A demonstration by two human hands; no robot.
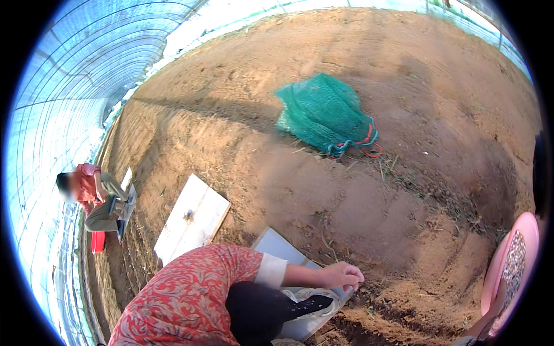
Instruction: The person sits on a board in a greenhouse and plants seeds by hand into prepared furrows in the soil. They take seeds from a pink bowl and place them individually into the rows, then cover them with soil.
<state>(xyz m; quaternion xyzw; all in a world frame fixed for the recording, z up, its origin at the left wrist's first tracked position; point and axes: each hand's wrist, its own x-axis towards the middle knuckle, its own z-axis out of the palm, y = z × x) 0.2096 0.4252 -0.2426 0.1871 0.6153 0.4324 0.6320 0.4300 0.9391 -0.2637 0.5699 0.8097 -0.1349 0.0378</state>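
Observation:
My left hand (344, 276) hovers above the soil at the edge of a pale board (318, 321), its fingers curled; nothing shows in it. The left arm wears a red patterned sleeve (186, 289) with a white cuff (271, 270). At the far right, my right hand (500, 298) is at a pink basin (490, 277), touching it or its contents. Small mottled grey-brown pieces (514, 255) lie in the basin; they could be seeds or bulbs. The right fingers are too unclear to make out a grip. My black-clad knee (255, 309) is bent over the board.
A green mesh sack (322, 110) with red and blue cords rests on the brown soil (355, 194). Another white board (192, 216) lies to the left. Farther left, a person (101, 197) squats near a red container (98, 242). A greenhouse tunnel wall (65, 112) curves along the left.

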